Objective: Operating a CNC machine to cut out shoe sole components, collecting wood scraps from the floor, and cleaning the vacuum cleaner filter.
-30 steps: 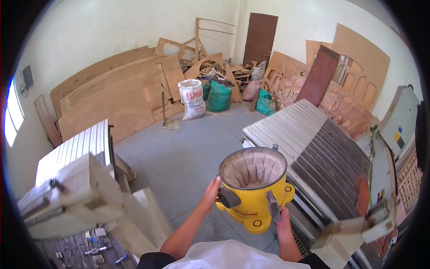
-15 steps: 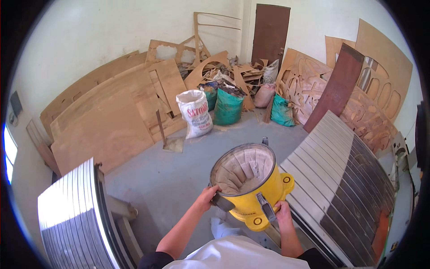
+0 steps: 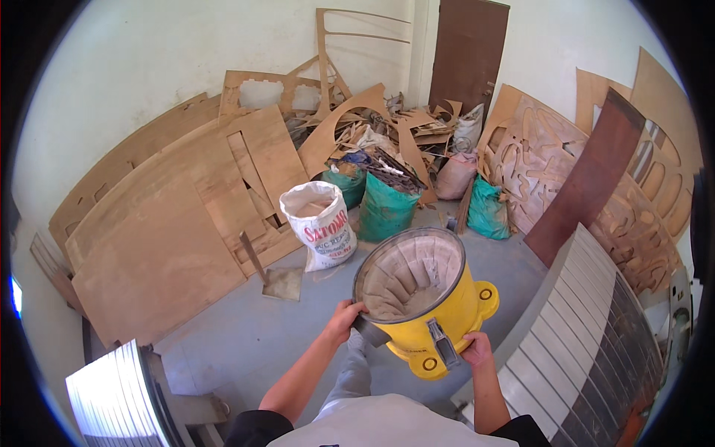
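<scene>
In front of my body I carry a yellow vacuum cleaner tank [image 3: 428,333], tilted so its round black-rimmed mouth shows. Inside sits a pleated grey cloth filter [image 3: 408,283] coated with dust. My left hand [image 3: 345,319] grips the black part at the tank's left rim. Its fingers are partly hidden. Low on the right side, my right hand [image 3: 477,349] clasps the yellow base, near a black latch [image 3: 444,347]. Just beyond the tank a white woven sack [image 3: 325,237] with red print stands open on the floor, pale dust-like material in it.
A long-handled dustpan [image 3: 281,284] lies left of the sack. Behind are green sacks [image 3: 387,210] and a heap of wood scraps [image 3: 365,138]. Plywood sheets [image 3: 156,238] lean along the left wall. Slatted metal tables flank me, one left [image 3: 115,395], one right [image 3: 551,343].
I have stepped forward with the tank, and my leg now shows below it. The white sack and dustpan appear closer, while the slatted tables have slipped lower in view. Both hands keep their hold.
</scene>
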`<state>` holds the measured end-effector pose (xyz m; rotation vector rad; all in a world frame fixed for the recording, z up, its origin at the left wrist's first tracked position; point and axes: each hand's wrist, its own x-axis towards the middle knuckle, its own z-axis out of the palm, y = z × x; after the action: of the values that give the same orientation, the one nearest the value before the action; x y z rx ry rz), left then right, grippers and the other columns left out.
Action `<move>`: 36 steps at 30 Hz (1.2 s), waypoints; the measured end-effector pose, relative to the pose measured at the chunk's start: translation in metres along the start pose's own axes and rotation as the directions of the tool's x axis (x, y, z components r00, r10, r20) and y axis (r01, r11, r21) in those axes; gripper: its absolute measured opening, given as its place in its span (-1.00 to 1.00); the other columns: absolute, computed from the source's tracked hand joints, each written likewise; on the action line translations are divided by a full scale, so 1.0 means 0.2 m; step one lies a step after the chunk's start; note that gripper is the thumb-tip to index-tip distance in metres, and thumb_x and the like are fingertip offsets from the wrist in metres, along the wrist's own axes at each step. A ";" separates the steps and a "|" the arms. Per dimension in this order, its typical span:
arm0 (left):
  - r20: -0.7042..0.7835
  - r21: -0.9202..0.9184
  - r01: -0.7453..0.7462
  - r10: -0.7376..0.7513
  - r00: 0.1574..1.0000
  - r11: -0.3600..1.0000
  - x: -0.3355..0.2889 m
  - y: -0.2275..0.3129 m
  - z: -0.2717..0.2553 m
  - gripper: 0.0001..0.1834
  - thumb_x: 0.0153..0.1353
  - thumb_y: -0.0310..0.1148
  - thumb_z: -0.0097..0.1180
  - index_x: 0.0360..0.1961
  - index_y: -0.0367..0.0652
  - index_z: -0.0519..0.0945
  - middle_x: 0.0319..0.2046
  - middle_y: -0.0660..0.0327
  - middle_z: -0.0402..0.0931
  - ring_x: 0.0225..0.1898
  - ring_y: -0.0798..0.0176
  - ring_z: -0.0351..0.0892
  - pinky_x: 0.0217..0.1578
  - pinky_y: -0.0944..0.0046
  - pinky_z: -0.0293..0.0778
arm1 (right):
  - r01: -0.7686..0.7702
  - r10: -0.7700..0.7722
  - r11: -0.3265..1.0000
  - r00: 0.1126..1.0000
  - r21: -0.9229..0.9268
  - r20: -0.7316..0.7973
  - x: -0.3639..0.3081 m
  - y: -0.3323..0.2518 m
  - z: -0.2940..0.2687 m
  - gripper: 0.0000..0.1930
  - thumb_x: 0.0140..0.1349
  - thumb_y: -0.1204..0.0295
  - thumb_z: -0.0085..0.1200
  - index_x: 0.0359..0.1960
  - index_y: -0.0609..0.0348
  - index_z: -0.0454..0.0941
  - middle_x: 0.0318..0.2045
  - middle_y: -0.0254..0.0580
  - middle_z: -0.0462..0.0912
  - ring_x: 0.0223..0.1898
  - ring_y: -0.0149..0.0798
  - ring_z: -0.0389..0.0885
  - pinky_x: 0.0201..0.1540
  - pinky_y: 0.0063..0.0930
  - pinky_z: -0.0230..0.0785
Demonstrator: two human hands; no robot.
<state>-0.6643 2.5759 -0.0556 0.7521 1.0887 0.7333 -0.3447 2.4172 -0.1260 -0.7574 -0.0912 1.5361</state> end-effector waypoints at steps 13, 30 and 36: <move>0.164 0.348 -0.177 0.126 0.978 0.921 1.62 1.30 0.32 -0.71 -0.14 -0.35 0.14 -0.40 -0.35 0.55 -0.43 0.15 0.47 -0.37 0.31 0.41 -0.39 0.34 0.31 | 0.022 -0.042 0.982 0.994 0.185 0.103 1.49 -0.55 0.55 -0.37 -0.19 0.70 -0.07 0.09 0.24 0.32 0.04 -0.16 0.47 0.09 -0.10 0.41 0.18 -0.17 0.23; 0.413 0.718 -0.693 0.758 0.505 0.071 3.09 2.40 1.07 -0.66 0.04 -0.20 0.15 -0.38 -0.34 0.54 -0.41 -0.04 0.50 -0.32 -0.03 0.51 -0.31 0.10 0.40 | 0.188 -0.204 0.967 0.975 0.172 0.086 3.23 -1.43 0.96 -0.34 -0.24 0.64 -0.16 0.09 0.27 0.30 0.04 -0.11 0.46 0.10 -0.09 0.41 0.21 -0.21 0.23; 0.823 0.522 -0.853 0.275 0.497 -0.021 3.55 2.57 1.27 -0.75 -0.01 -0.32 0.18 -0.44 -0.35 0.57 -0.46 -0.08 0.52 -0.38 -0.07 0.52 -0.36 0.08 0.40 | 0.096 -0.109 0.979 0.992 0.180 0.061 3.70 -1.54 1.05 -0.37 -0.19 0.63 -0.13 0.10 0.23 0.28 0.05 -0.15 0.44 0.10 -0.08 0.40 0.21 -0.18 0.22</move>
<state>-0.2938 3.3965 0.0907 2.5286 0.4847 0.4435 -0.1283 3.2159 -0.1078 -0.5493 -0.0448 1.4512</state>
